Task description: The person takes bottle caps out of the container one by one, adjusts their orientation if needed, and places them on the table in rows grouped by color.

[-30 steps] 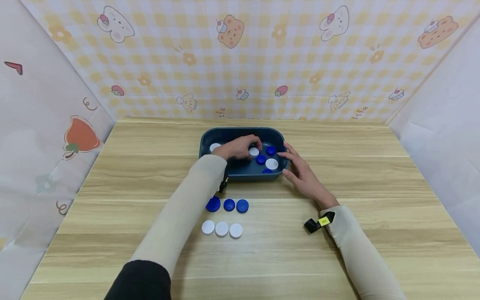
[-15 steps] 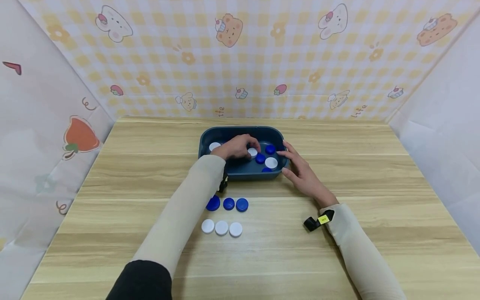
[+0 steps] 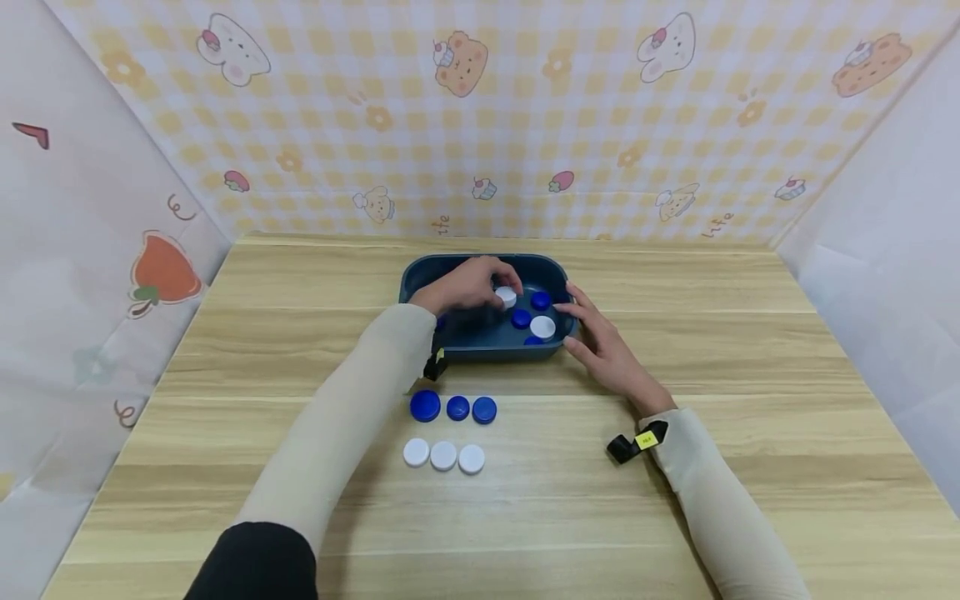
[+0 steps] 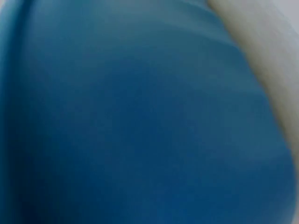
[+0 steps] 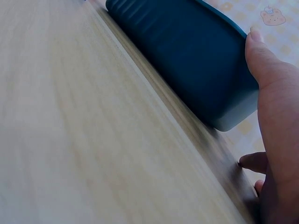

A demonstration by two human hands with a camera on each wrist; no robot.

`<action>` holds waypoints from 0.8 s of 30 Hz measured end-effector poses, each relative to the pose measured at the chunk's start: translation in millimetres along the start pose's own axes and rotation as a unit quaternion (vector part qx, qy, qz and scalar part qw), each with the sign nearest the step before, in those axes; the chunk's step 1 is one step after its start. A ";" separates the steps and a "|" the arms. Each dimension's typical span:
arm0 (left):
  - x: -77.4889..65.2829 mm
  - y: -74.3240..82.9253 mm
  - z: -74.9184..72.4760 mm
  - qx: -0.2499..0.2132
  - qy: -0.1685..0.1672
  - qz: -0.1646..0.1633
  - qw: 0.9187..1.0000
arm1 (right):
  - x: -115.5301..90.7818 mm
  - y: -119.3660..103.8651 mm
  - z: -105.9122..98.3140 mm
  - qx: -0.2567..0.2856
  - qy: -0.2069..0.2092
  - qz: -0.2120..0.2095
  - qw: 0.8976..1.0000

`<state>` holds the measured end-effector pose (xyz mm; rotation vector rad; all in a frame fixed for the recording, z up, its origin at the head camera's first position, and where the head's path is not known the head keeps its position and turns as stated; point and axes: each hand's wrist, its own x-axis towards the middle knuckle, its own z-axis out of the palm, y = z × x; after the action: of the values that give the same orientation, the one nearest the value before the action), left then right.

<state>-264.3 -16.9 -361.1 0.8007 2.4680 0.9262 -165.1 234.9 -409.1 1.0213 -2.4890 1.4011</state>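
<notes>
My left hand (image 3: 472, 283) reaches into the dark blue tub (image 3: 498, 353) and pinches a white bottle cap (image 3: 506, 297) between thumb and fingers. Near it inside the tub lie a blue cap (image 3: 541, 300), a second blue cap (image 3: 521, 318) and a larger white cap (image 3: 543, 327). At the tub's right end, my right hand (image 3: 609, 354) rests with spread, fairly straight fingers. Its thumb (image 5: 261, 60) touches the rim corner in the right wrist view. Only blurred blue tub wall (image 4: 140, 116) and a pale sleeve edge show in the left wrist view.
On the wooden table (image 3: 637, 517), in front of the tub, sits a row of blue caps (image 3: 458, 407). A row of white caps (image 3: 443, 456) lies nearer the front. A checked cloth backdrop (image 3: 525, 133) rises behind the table.
My left hand has taken hold of the white cap and drawn back slightly up and to the left, lifting it a little. My right hand stays at the tub's right end.
</notes>
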 end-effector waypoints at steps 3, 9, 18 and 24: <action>-6.1 4.9 -5.8 -0.008 0.007 0.017 1.000 | -0.2 -0.1 -0.2 -0.003 0.001 -0.002 1.000; -27.2 19.6 -5.1 0.002 0.007 0.065 0.998 | -0.4 -1.2 -0.4 -0.005 0.003 -0.002 1.000; -75.4 32.9 25.8 0.000 -0.027 0.134 0.991 | 0.8 -2.0 -0.2 -0.006 0.002 -0.002 1.000; -100.1 44.8 40.0 0.053 -0.028 0.182 0.981 | 0.6 -3.1 -1.1 0.000 0.003 0.006 1.000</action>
<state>-150.0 -33.1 -343.6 1.3287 2.3797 0.8805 -163.9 234.5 -406.0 1.0035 -2.4953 1.4042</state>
